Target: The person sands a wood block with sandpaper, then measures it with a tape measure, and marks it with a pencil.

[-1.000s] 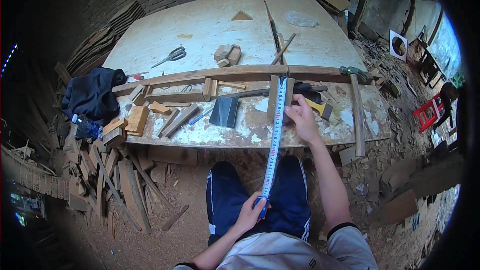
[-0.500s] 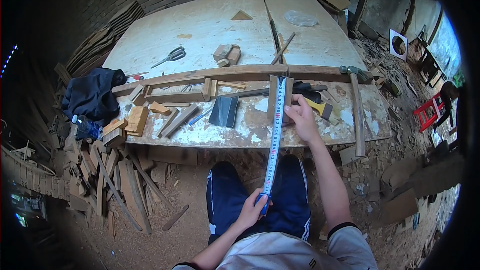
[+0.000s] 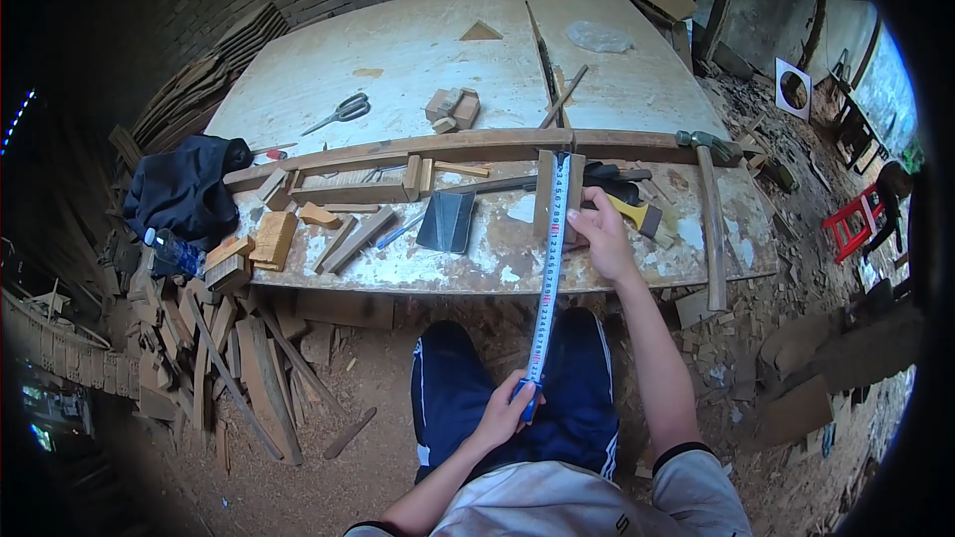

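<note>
My left hand (image 3: 505, 412) is wrapped round the blue case of a tape measure (image 3: 530, 400) above my lap. The white tape blade (image 3: 548, 288) runs up from it to the workbench, its far end lying over a wooden piece (image 3: 543, 201) against the long wooden rail (image 3: 458, 148). My right hand (image 3: 602, 237) grips the wooden piece at its right side, with the thumb beside the blade. A yellow-handled brush (image 3: 640, 217) lies just right of my right hand. To the left of the blade lies a dark square sheet (image 3: 447, 222).
A hammer (image 3: 711, 209) hangs over the bench's right front edge. Scissors (image 3: 341, 113) and wood blocks (image 3: 454, 107) lie farther back. At left are a dark cloth (image 3: 186, 189), a plastic bottle (image 3: 171, 251) and scrap wood. A person crouches near a red chair (image 3: 853, 227) at far right.
My left hand has moved slightly up with the tape case, towards the bench. My right hand has barely moved.
</note>
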`<state>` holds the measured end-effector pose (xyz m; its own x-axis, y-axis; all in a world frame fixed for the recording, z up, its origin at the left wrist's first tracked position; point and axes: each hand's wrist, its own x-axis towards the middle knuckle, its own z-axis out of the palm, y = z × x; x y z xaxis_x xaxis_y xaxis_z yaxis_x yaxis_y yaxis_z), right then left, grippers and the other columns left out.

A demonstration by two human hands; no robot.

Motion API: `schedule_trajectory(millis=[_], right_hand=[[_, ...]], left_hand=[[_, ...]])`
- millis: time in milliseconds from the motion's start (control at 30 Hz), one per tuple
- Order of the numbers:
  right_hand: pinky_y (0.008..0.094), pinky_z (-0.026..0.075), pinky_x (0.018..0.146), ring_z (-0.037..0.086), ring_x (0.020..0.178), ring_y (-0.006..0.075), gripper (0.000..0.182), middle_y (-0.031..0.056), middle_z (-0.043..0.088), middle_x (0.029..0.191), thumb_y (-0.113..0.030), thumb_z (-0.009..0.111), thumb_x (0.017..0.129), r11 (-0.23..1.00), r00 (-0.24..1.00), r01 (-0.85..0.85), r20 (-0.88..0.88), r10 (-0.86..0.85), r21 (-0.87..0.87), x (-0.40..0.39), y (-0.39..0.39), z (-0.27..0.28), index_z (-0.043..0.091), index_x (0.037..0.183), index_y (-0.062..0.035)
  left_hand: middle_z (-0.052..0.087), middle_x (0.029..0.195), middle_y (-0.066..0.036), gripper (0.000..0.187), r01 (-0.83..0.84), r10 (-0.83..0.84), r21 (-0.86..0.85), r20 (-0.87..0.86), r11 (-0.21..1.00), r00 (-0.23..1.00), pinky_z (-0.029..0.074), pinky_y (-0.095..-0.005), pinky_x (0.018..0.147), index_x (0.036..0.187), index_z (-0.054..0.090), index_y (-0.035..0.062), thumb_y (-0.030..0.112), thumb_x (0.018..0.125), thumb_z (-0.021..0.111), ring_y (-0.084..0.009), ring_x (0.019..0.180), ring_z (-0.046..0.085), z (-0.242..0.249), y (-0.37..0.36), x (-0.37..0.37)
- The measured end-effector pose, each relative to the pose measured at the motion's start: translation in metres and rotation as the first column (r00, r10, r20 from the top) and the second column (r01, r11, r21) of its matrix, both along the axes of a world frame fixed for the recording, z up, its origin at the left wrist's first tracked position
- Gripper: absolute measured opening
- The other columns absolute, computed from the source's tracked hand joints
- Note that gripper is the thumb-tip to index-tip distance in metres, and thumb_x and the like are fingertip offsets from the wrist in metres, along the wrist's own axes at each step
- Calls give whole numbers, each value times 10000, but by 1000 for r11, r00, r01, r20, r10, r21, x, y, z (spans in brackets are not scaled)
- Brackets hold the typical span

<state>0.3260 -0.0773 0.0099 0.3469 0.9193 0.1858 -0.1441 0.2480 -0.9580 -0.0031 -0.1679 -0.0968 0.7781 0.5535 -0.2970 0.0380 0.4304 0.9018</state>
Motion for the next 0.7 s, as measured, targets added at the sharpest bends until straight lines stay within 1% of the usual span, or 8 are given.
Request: schedule_trajectory(millis=[33,133,233,700], right_hand=[[307,640,747,772,870,144,228,120,801,1023,-116,612,1162,1000,1000,-5,5,5,5,1,1,0,514,1346,-24],[312,650,711,780,822,158,238,115,799,1001,-133,622,1160,997,998,-32,-52,28,-67,-2,-5,8,515,1352,-38],[317,660,680,789,795,172,239,114,796,982,-144,623,1160,994,998,-25,-58,19,-103,-5,-7,13,514,1349,-47],[331,680,677,810,817,195,242,127,803,990,-141,629,1157,992,997,-49,-65,41,-120,-2,-5,9,496,1339,-52]], left_hand=[[740,1009,-40,346,0,0,-3,0,1000,1000,440,-228,508,1424,629,78,353,1232,543,-73,649,599,-2,1,1],[738,1007,-40,353,7,-7,-9,-14,1000,1000,440,-231,505,1426,628,77,359,1233,541,-74,647,599,-5,3,2],[738,1004,-41,360,4,-4,-2,-20,1000,1000,441,-231,503,1428,628,76,365,1235,537,-75,643,601,-6,2,2],[738,999,-46,364,2,-3,-13,-23,1000,1000,445,-236,499,1428,628,73,367,1237,533,-79,635,597,-5,1,3]])
